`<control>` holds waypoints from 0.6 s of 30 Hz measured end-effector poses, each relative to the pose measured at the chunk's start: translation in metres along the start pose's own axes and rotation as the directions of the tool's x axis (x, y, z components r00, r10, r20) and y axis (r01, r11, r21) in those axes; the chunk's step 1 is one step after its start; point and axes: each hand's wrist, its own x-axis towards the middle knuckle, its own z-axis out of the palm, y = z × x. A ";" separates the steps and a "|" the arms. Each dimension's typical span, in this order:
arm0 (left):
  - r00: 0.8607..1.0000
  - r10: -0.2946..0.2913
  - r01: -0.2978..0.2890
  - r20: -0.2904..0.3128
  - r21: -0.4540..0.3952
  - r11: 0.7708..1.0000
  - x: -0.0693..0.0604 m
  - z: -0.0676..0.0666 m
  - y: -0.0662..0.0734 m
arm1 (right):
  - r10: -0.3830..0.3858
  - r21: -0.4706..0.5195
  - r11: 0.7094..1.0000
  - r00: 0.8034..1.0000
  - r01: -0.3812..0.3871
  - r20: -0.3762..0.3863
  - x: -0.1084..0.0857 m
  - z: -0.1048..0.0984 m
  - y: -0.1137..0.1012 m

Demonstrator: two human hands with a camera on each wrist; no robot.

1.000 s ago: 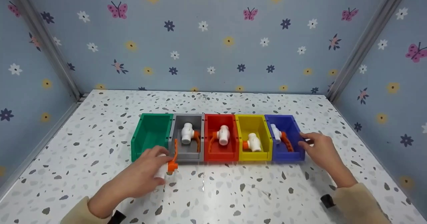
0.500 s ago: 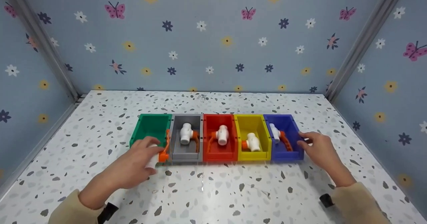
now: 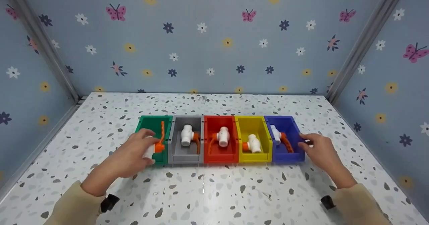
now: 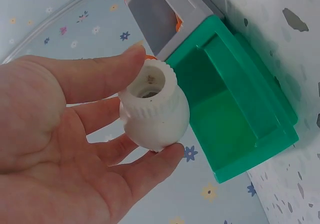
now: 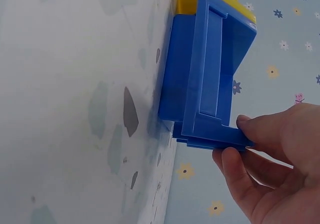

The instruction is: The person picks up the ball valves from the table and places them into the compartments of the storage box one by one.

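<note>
My left hand [image 3: 129, 154] grips a white ball valve [image 4: 156, 109] with an orange lever handle [image 3: 162, 132], holding it above the green bin [image 3: 161, 158]. In the left wrist view the thumb and fingers pinch the valve's white body, its round opening facing the camera. At the far right of the row, my right hand [image 3: 320, 151] pinches the side wall of the blue bin [image 5: 207, 69] between thumb and fingers. A white valve [image 3: 276, 134] with an orange handle lies inside that blue bin.
Between the green and blue bins stand a grey bin [image 3: 186, 158], a red bin [image 3: 221, 158] and a yellow bin [image 3: 255, 157], side by side, each with one white-and-orange valve inside. The speckled table [image 3: 234, 191] is bounded by patterned walls [image 3: 214, 34].
My left hand has carried the valve left and away from me, from in front of the grey and green bins to over the green one. The right hand stays at the blue bin.
</note>
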 end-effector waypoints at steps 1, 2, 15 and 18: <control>1.000 -0.004 0.004 -0.005 0.002 1.000 0.001 0.001 -0.001 | -0.001 0.002 1.000 1.000 0.001 0.001 0.000 0.000 0.000; 1.000 -0.007 0.007 -0.011 0.003 1.000 0.002 0.001 -0.001 | -0.001 0.003 1.000 1.000 0.001 0.004 0.000 0.000 0.000; 0.995 -0.093 0.096 -0.037 0.093 0.991 0.025 0.009 -0.014 | 0.014 0.009 1.000 1.000 -0.014 0.008 0.000 -0.001 -0.002; 0.995 -0.091 0.094 -0.032 0.116 0.989 0.029 0.011 -0.019 | 0.018 0.009 1.000 1.000 -0.019 0.010 0.001 0.000 -0.002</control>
